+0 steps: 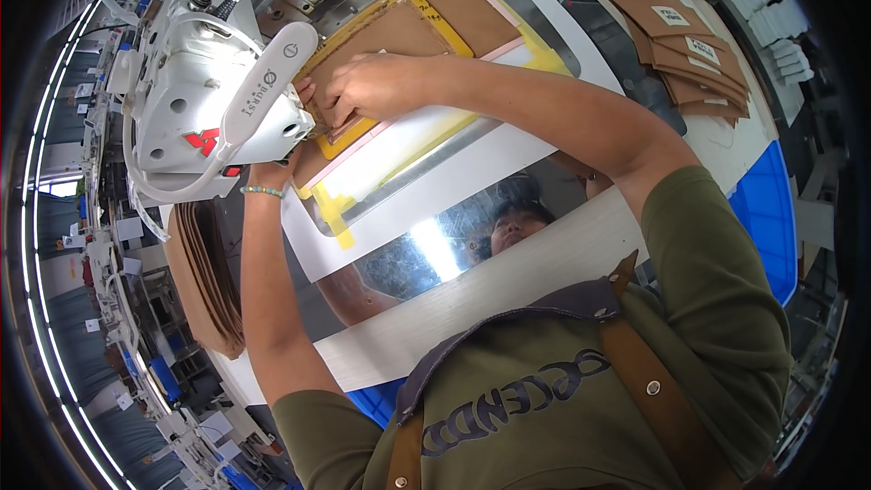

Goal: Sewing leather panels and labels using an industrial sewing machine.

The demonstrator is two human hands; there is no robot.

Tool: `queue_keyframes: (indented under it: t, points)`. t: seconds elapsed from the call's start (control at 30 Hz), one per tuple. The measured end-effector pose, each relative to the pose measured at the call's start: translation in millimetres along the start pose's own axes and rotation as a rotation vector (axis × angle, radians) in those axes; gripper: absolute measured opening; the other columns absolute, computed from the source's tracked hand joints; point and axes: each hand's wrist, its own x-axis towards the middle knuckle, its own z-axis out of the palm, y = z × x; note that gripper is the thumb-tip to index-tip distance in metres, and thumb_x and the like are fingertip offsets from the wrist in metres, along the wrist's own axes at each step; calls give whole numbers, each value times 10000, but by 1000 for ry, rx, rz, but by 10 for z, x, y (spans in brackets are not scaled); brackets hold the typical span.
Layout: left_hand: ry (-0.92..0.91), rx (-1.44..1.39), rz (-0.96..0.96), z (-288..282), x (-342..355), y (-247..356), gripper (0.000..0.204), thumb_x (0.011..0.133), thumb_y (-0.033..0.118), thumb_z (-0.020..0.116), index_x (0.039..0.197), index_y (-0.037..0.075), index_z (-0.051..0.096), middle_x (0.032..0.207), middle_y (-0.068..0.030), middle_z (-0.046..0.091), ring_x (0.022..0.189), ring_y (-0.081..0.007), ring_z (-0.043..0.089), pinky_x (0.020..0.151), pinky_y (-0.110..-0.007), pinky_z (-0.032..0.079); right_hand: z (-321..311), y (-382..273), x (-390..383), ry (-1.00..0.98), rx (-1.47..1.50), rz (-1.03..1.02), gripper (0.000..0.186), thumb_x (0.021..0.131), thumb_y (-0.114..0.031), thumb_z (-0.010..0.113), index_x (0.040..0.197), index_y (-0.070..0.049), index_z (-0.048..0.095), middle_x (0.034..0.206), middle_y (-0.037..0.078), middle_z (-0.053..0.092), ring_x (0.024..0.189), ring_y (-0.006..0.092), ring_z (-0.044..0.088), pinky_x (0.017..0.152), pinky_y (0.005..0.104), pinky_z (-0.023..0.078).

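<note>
**Under the machine head: flat brown panels held in a taped frame**

At the left, beneath the white sewing machine (204,82), our left hand (272,168) goes up under the machine's head; a bead bracelet (261,191) shows at the wrist, but the fingers are hidden behind the housing, so we cannot tell whether they are open or closed. Low at the left edge of the desk (508,281) leans a stack of brown panels (204,281).

Toward the middle, our right hand (367,86) lies on the brown panel (399,32), fingers bent and pressing down on its near-left edge, just beside the needle area; they press rather than pinch. The panel sits inside a clear template with yellow tape (426,141) along its borders.

We judge the panel light, thin and fairly stiff, like leather or card: it will slide on the smooth template, so flat pressure near the edges suits it better than lifting by a corner, which could bend it.

Far right, more brown pieces (694,59) lie fanned on the desk.
</note>
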Motion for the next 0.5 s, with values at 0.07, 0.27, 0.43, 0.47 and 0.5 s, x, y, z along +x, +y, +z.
queue_keyframes:
  t: [0.07,0.27,0.43,0.47,0.5]
  points:
    - [-36,685,237,-43,-15,40,428,1012,46,603,1436,75,655,1523,-82,612,1438,-224,541,1245,-334,385,-8,14,29,-40,34,9,358,949,-78,636,1205,-226,838,1345,60,719,1294,262,627,1089,456,489]
    - [51,746,79,-240,-394,-619,358,1019,43,617,1370,49,687,1339,-142,724,1251,-331,666,1078,-420,516,78,117,155,94,-212,73,341,957,-104,613,1231,-127,814,1374,29,711,1297,254,620,1093,459,480]
    - [125,569,9,-150,-547,-653,370,966,32,669,1334,45,699,1295,-185,738,1228,-374,687,1051,-461,529,49,111,217,-27,-187,99,346,972,-117,594,1253,-133,795,1459,-4,680,1316,240,588,1108,468,470]
    - [148,529,-82,-193,-633,-665,395,921,33,708,1315,57,716,1298,-199,736,1237,-387,689,1062,-464,527,19,52,245,-27,-183,88,346,972,-117,594,1253,-133,795,1459,-4,680,1316,240,588,1108,468,470]
    - [153,536,-91,-234,-713,-678,395,921,33,708,1315,57,716,1298,-199,736,1237,-387,689,1062,-464,527,-11,-9,263,-28,-175,74,354,968,-111,591,1260,-134,790,1467,-7,677,1311,247,588,1115,468,470]
